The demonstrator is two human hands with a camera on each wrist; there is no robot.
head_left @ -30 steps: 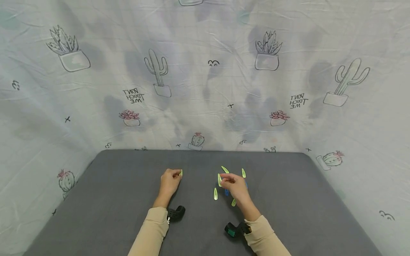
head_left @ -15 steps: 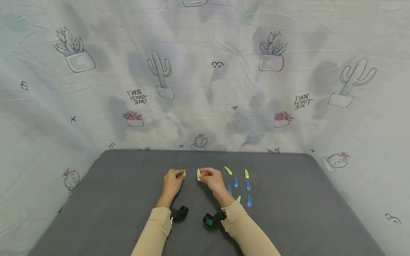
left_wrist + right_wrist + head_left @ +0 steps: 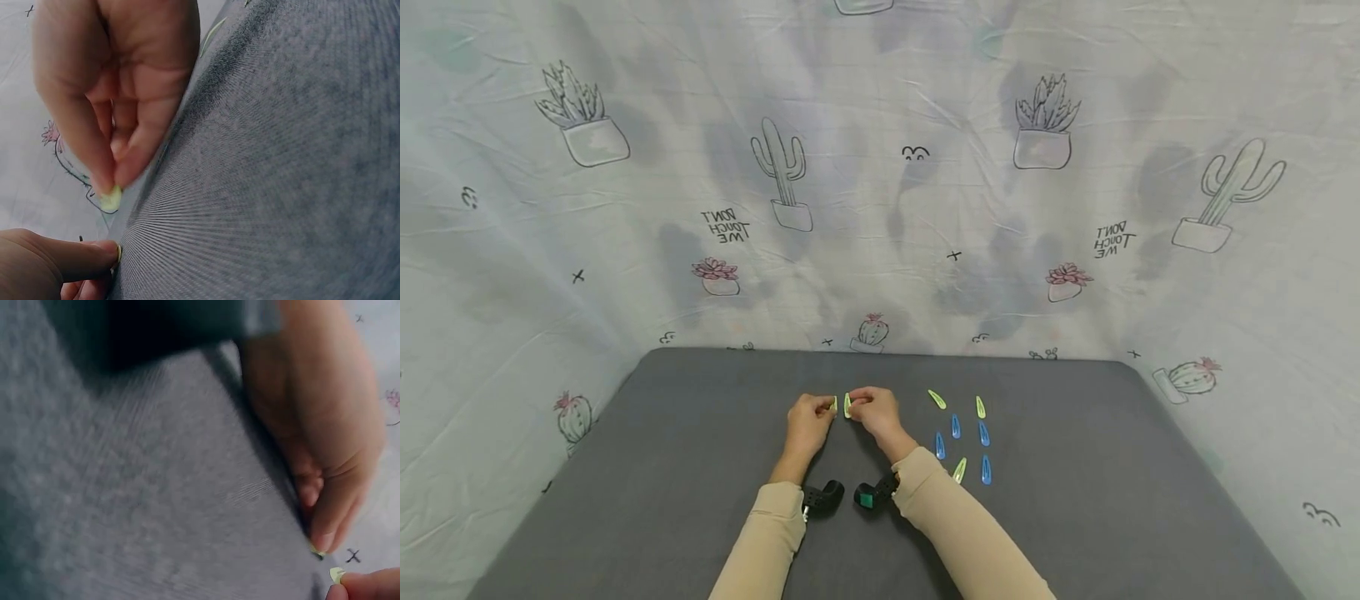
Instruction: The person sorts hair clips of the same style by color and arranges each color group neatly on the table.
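Observation:
In the head view my left hand [image 3: 807, 423] pinches a yellow-green snap hair clip [image 3: 834, 405] over the table, left of centre. Just to the right, my right hand [image 3: 876, 414] pinches a second yellow-green hair clip [image 3: 847, 406] between thumb and fingertips. A narrow gap separates the two clips. From the left wrist, the right hand's clip [image 3: 111, 199] points downward above my left thumb [image 3: 84, 259]. The right wrist view has the left hand's clip [image 3: 319, 552] at the cloth, mostly covered by fingers, beside the right hand's clip [image 3: 337, 575].
Right of my hands lie several loose clips: yellow-green clips [image 3: 937, 399] and blue clips [image 3: 984, 433] on the grey tabletop [image 3: 700, 467]. A black wrist camera [image 3: 825, 497] sits on each wrist. A patterned curtain [image 3: 880, 208] hangs behind and beside the table.
My right hand has carried its yellow-green hair clip left, from among the loose clips to beside the left hand. The left hand keeps its pinch in nearly the same spot.

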